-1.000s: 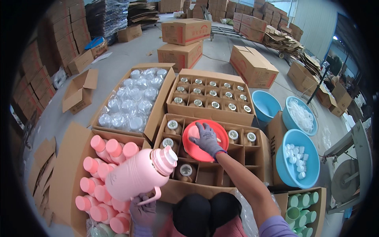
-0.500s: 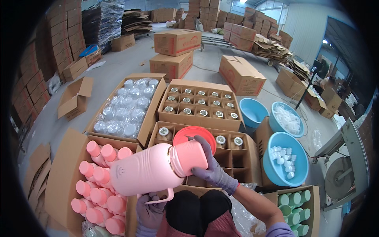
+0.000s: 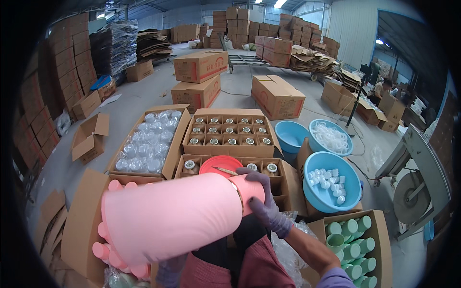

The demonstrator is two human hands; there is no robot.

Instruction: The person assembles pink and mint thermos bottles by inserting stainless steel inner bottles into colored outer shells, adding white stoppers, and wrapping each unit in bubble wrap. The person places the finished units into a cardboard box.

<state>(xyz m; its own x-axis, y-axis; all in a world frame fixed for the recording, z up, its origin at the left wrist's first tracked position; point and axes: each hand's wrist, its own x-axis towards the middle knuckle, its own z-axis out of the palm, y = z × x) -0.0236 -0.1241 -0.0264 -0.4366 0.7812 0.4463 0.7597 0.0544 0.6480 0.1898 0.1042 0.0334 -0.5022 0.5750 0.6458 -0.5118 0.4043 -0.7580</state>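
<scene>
A large pink insulated bottle [image 3: 173, 216] lies tilted across my lap, blurred by motion, its base toward the lower left. Its pink cap [image 3: 249, 192] points right. My right hand [image 3: 266, 206], in a purple-grey glove, is closed round the cap. Below the bottle, only a gloved part of my left hand [image 3: 170, 271] shows; its fingers are hidden behind the bottle. Beyond the cap, a thin pointed tool [image 3: 224, 171] appears over a red round basin [image 3: 216, 163]. To the left, a carton [image 3: 79, 221] holds several pink-capped bottles [image 3: 102, 250], partly covered by the bottle.
A divided carton [image 3: 230, 149] of silver-topped bottles stands ahead, beside a carton of plastic-wrapped bottles [image 3: 146, 139]. Blue basins at right hold white caps [image 3: 329, 182] and clear rings [image 3: 331, 137]. Green cups [image 3: 353, 247] fill a carton at lower right. A metal-framed machine [image 3: 408, 187] stands far right.
The bottle has swung so its base comes nearer and lower, and its handle is out of sight. My left hand's fingers have gone behind it. The view has shifted slightly.
</scene>
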